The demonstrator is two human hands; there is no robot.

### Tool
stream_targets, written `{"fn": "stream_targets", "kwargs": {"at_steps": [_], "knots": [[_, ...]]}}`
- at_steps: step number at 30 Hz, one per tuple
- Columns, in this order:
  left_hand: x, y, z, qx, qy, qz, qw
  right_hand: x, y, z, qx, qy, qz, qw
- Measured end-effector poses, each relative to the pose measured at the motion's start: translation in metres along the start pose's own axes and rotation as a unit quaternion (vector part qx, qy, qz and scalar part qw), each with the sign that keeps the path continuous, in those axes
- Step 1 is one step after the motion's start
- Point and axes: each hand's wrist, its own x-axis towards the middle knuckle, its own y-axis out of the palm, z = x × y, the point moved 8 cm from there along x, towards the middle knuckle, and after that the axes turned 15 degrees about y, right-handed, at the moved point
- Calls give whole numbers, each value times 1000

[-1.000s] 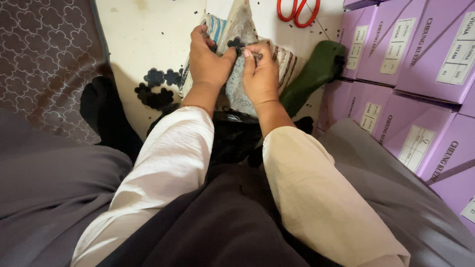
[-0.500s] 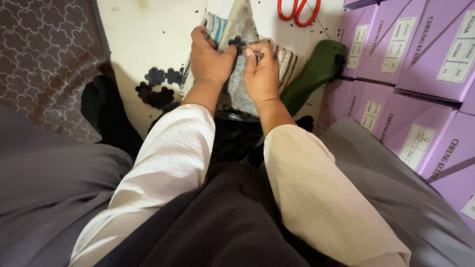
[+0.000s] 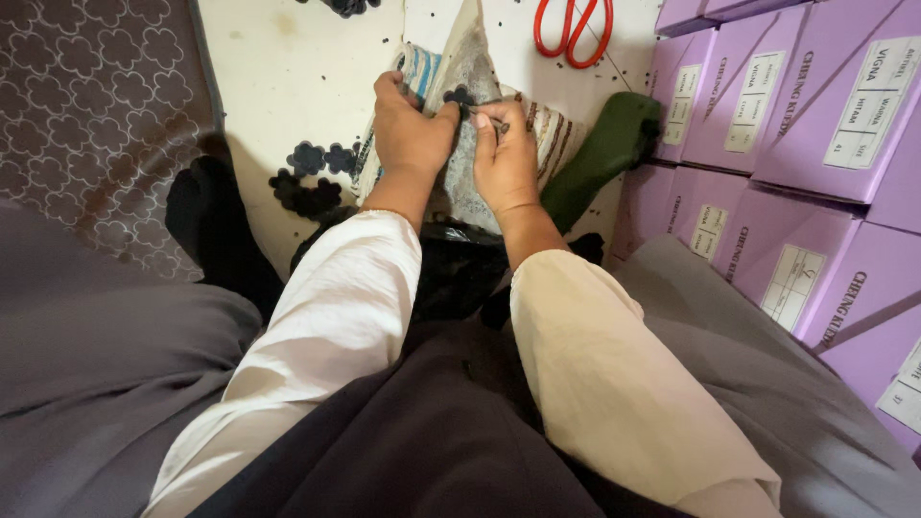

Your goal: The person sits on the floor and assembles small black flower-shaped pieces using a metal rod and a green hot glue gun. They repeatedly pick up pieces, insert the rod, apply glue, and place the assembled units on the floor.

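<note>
Left hand (image 3: 411, 134) gripped the grey cloth (image 3: 472, 177) over a striped piece (image 3: 554, 129) on the white floor (image 3: 288, 86). Right hand (image 3: 506, 158) pinched a small black flower (image 3: 460, 96) against it. Red scissors (image 3: 574, 29) lay beyond.

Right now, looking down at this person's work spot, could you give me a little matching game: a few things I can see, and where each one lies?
Things:
1. scissors
2. purple boxes
3. green shoe form
4. grey cloth piece

Places:
a. stacked along the right side
b. between the two hands
c. at the top edge, red handles showing
d. lying slantwise just left of the boxes

Pairs: 1-c, 2-a, 3-d, 4-b
</note>
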Motion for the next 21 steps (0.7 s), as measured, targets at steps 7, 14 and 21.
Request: {"fn": "stream_targets", "kwargs": {"at_steps": [7, 14, 21], "knots": [[0, 5, 12, 9, -33, 8, 999, 1, 2, 2, -55, -13, -38, 998], [18, 1, 59, -241, -17, -43, 969, 14, -10, -2, -55, 16, 0, 998], [5, -4, 8, -94, 160, 7, 983, 22, -12, 18, -88, 39, 25, 995]]}}
